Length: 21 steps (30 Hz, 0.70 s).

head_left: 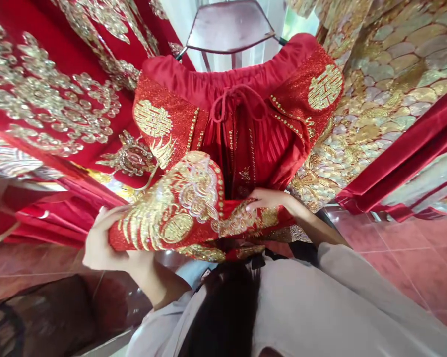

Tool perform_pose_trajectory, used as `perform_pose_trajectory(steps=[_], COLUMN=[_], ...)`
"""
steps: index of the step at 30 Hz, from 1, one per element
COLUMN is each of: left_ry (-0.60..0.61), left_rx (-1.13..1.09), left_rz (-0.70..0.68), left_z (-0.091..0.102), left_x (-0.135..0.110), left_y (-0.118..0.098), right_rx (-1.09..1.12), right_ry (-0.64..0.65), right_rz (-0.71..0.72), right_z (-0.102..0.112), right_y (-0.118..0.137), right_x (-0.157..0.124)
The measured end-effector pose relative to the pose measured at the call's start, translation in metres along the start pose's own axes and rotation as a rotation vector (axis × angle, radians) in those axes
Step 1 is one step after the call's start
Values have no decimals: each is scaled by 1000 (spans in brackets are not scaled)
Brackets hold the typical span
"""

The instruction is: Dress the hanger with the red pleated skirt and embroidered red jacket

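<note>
A red skirt with a gathered, tied waistband hangs in front of me from a hanger. Gold double-happiness emblems mark both its sides, and its pleated inner layer shows in the middle. My left hand is closed round the left edge of a lifted embroidered panel of the skirt, its thumb underneath. On the right part of that fabric, my right hand grips with bent fingers; its thumb is hidden. Gold and silvery embroidery covers the raised panel, which is folded across between both hands.
Red cloth with crystal beading hangs close on the left. A gold scale-patterned garment hangs on the right, beside red velvet cloth. A dark bag-like object sits at lower left on the reddish tiled floor.
</note>
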<state>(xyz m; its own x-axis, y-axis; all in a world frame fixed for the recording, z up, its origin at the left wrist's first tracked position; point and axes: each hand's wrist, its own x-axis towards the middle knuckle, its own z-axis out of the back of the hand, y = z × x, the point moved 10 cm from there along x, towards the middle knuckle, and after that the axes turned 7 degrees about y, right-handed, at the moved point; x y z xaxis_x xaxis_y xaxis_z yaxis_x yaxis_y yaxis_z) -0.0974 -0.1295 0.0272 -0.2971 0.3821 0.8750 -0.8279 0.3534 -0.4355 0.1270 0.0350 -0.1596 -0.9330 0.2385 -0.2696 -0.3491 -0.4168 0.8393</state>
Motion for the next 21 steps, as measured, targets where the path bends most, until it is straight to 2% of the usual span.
perform_pose_trajectory(steps=[2,4,6,7,8,10,11,12,14,17,19,21], left_ry=[-93,-131,-59,43,204,611,780,883,927,909,854,711], left_rx=[45,50,1,-59,-147,-373,-474,-552,-660,-786,-826,-775], left_rz=[125,218,197,160,115,67,93,153,327,535,566,552], left_z=[11,13,1,-14,-37,-91,-115,-133,-156,-169,-160,-136], left_x=[-4,-6,-4,-4,-5,-21,-34,-45,-57,-66,-62,-50], left_y=[13,23,20,14,5,-17,-25,-27,-19,2,13,27], right_rx=[-32,-12,34,43,32,-35,-75,-109,-148,-241,-318,-319], right_ry=[-266,-451,-517,-521,-512,-468,-444,-423,-391,-327,-174,122], right_rz=[34,100,182,222,260,331,352,356,321,280,307,273], right_z=[30,51,57,56,53,45,41,39,41,54,55,43], right_y=[25,59,96,114,131,161,172,180,187,196,202,192], right_x=[-15,-35,-44,-43,-39,-23,-14,-5,9,20,30,46])
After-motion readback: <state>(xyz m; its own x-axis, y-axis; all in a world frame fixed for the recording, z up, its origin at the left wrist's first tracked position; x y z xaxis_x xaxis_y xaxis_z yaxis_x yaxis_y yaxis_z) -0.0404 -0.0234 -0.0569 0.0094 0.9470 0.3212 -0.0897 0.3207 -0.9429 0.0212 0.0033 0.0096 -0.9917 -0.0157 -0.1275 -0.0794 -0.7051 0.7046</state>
